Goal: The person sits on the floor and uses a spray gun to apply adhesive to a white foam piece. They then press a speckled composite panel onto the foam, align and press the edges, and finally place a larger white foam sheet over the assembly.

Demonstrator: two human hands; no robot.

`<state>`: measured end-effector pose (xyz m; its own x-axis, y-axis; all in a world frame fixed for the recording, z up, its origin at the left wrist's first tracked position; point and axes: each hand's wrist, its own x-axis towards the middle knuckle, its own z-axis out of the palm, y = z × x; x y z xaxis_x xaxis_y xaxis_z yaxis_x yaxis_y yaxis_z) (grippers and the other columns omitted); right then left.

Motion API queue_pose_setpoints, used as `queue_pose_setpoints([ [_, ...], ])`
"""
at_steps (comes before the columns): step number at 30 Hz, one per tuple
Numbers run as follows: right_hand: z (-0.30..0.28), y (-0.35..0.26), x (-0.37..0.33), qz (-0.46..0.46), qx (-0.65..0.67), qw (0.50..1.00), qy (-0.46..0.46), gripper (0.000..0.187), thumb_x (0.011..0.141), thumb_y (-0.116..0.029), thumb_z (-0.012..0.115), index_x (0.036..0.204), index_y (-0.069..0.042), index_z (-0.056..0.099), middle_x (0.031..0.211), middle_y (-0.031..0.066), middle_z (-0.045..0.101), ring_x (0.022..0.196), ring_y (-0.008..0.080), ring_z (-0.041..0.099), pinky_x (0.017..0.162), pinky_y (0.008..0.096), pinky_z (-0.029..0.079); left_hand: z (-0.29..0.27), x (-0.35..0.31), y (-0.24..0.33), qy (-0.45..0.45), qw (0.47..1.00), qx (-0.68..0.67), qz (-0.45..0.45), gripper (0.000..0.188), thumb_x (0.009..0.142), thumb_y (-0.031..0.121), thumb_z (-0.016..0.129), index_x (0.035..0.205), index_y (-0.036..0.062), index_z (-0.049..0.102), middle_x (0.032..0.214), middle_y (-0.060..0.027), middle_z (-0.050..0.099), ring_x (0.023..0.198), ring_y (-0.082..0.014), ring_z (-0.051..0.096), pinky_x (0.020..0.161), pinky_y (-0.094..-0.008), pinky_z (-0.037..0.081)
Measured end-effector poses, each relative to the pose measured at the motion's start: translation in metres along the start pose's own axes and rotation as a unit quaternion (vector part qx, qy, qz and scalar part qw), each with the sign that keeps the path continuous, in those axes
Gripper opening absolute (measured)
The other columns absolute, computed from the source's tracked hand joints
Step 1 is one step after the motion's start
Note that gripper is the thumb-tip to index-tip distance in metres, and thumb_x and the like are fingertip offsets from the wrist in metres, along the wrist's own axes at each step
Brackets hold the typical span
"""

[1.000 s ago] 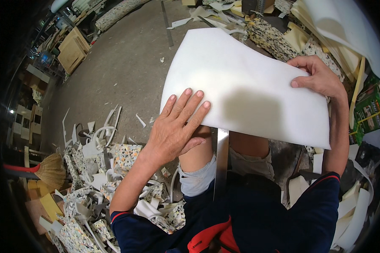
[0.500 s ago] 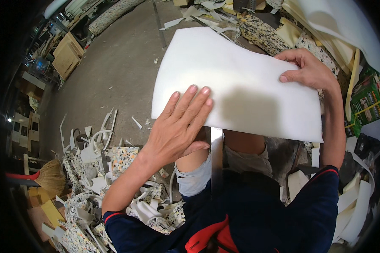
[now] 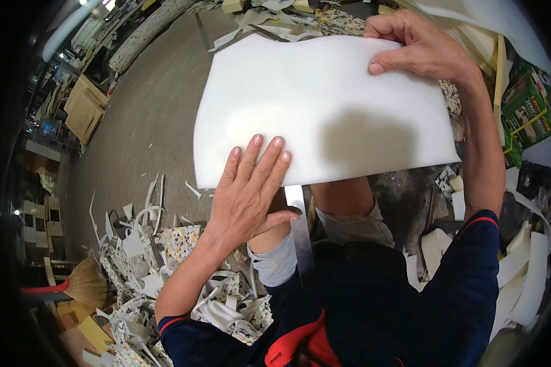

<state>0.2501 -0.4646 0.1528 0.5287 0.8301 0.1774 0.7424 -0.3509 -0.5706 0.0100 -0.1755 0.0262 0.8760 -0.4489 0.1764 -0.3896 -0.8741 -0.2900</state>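
Observation:
A white foam sheet (image 3: 269, 110) with a curved outline lies in front of me above my knees, a dark shadow on its right half. My right hand (image 3: 413, 49) pinches its far right edge, thumb on top and fingers partly hidden beneath. Near the sheet's lower left edge, my left hand (image 3: 248, 183) rests flat on it, fingers stretched out and thumb apart. From under the near edge a flat metal strip (image 3: 300, 232) runs toward my body between my legs. The strip's far end is hidden by the sheet.
Speckled and white foam scraps (image 3: 220, 300) pile up at my left, beside a straw broom (image 3: 87, 282). More white offcuts (image 3: 520, 281) lie at my right, below a green printed package (image 3: 523, 116). A speckled foam roll (image 3: 150, 33) lies at the far left.
The foam sheet has turned counterclockwise and shifted left. My right hand has moved away from me and left with its edge; my left hand has slid slightly left, still flat on the sheet.

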Motion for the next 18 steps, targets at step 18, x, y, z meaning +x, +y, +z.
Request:
queue_pose_setpoints([
  [18, 0.017, 0.018, -0.006, -0.006, -0.035, 0.999, 0.016, 0.031, 0.078, -0.02, 0.083, 0.086, 0.0, 0.062, 0.073, 0.0021, 0.056, 0.07, 0.0132, 0.052, 0.065, 0.0305, 0.041, -0.01, 0.03, 0.021, 0.033, 0.998, -0.061, 0.012, 0.113, 0.084, 0.084, 0.046, 0.158, 0.0, 0.031, 0.164, -0.023, 0.03, 0.155, -0.0412, 0.02, 0.125, -0.055, 0.009],
])
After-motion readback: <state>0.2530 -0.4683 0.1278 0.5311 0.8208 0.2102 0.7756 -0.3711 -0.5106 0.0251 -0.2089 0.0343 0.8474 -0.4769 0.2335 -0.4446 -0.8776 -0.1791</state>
